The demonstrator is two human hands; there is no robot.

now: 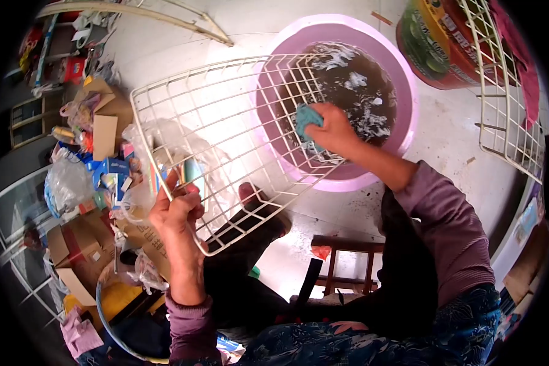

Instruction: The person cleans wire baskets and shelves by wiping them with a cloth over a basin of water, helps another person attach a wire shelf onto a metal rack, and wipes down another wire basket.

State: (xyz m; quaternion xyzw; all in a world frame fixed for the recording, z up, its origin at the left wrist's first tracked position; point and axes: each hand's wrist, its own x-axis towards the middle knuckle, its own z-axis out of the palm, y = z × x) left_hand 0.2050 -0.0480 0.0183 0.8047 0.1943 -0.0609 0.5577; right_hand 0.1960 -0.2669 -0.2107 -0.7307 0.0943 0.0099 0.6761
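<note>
A white wire rack (226, 131), shaped like a shallow basket, slants from my left side into a pink-purple basin (407, 122). My left hand (178, 210) is closed around the rack's near left rim. With my right hand (335, 129) I press a green scrubbing cloth (308, 122) against the wires at the rack's far end, over the basin. Dirty brown water (348, 91) with patches of white suds lies in the basin. The rack's far end dips at the water; how deep it goes I cannot tell.
A green and red bucket (439, 43) stands beyond the basin at right. Another wire rack (500, 91) leans at far right. Cardboard boxes (85, 244) and plastic bags (70, 180) crowd the left. A wooden stool (351, 262) is below me. A curved pale frame (146, 13) lies at top left.
</note>
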